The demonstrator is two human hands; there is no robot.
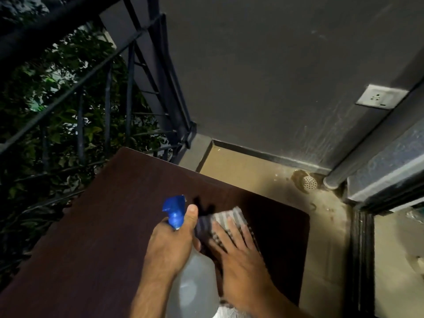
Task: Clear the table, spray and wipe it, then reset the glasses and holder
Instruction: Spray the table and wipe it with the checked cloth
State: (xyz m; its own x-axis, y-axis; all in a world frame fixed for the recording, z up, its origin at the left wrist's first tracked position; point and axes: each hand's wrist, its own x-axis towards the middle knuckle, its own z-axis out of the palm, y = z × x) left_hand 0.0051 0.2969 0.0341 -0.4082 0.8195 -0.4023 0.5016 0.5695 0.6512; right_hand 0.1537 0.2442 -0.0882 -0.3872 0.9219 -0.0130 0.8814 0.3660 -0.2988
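My left hand point(169, 244) grips the spray bottle point(195, 285) round the neck, fingers curled, thumb up along the blue trigger head point(174, 211). Nozzle points fwd and a bit left, away from me, over the table point(103, 237). Bottle body is clear/whitish, angled back toward me, just right of my left wrist and between my two forearms.

My right hand point(236, 255) lies flat on the cloth point(229, 218), fingers straight and slightly spread, pressing it onto the tabletop. Cloth is striped grey/white, sticks out past my fingertips and a little to the left, w/ its left edge touching or nearly touching my left thumb; can't tell which. Cloth edges are blurred.

Table is dark brown wood, runs out left and fwd of both hands; its rounded corner is just right of my right hand.

Beyond the table on the right: tan floor point(252, 171), a round drain cover point(309, 182) near the wall corner, a pipe point(367, 143) beside it. Grey wall point(275, 76) ahead w/ a socket point(378, 97) up right. Fwd-left of my left hand: dark railing point(128, 88), leaves point(57, 111) behind it.
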